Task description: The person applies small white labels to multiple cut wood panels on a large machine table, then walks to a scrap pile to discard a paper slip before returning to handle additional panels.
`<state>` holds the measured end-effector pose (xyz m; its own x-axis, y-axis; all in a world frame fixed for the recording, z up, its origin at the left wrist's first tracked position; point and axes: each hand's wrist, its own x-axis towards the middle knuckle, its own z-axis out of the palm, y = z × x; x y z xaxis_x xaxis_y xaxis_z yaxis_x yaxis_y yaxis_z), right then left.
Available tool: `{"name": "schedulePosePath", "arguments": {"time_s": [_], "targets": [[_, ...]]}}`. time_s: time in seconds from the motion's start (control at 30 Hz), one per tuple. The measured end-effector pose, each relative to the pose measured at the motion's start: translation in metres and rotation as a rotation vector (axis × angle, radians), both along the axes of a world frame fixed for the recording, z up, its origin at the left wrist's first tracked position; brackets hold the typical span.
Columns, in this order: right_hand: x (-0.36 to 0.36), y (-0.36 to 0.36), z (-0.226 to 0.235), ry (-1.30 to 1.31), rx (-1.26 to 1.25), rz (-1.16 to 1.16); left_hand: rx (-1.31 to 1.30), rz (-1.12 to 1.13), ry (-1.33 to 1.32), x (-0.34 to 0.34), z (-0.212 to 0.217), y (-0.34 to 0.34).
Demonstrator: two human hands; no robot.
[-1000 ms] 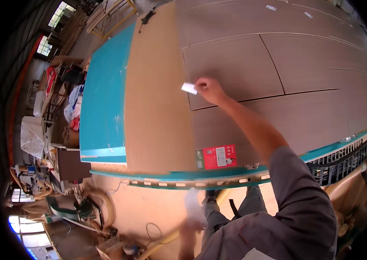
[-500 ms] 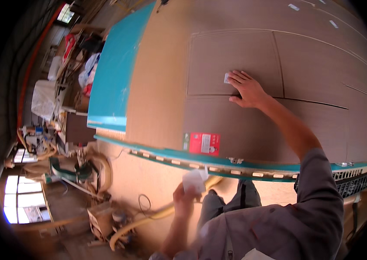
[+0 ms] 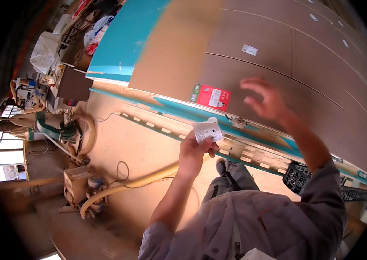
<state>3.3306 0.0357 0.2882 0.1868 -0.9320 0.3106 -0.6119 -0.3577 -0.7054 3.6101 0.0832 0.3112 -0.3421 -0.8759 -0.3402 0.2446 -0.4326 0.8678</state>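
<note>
Down and to the left of our right hand, whose fingers curve loosely apart with nothing visible in them, our left hand pinches the white printed labels.

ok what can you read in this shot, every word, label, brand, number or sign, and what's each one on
Nothing I can quote:
White paper in the left hand: small dark print and a dark square, too small to read.
Red-and-green card: pale print and a white printed patch, too small.
White label on the brown panel: faint print, too small.
Farther white stickers: too small.
</note>
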Motion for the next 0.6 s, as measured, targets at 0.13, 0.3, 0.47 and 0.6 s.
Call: {"name": "schedulePosePath", "arguments": {"time_s": [0.13,0.3,0.47,0.6], "targets": [[0.061,0.075,0.038,-0.026,-0.288,0.201,-0.073,-0.045,-0.054,-0.02,-0.009,0.025],[0.041,0.125,0.011,-0.054,-0.347,0.084,-0.148,-0.06,-0.044,-0.052,-0.006,0.061],[-0.016,0.148,-0.007,-0.176,-0.291,0.038,-0.177,-0.13,-0.139,-0.106,-0.019,0.081],[-0.09,0.16,-0.024,-0.182,0.038,0.04,-0.12,-0.146,-0.2,-0.17,-0.048,0.092]]}}
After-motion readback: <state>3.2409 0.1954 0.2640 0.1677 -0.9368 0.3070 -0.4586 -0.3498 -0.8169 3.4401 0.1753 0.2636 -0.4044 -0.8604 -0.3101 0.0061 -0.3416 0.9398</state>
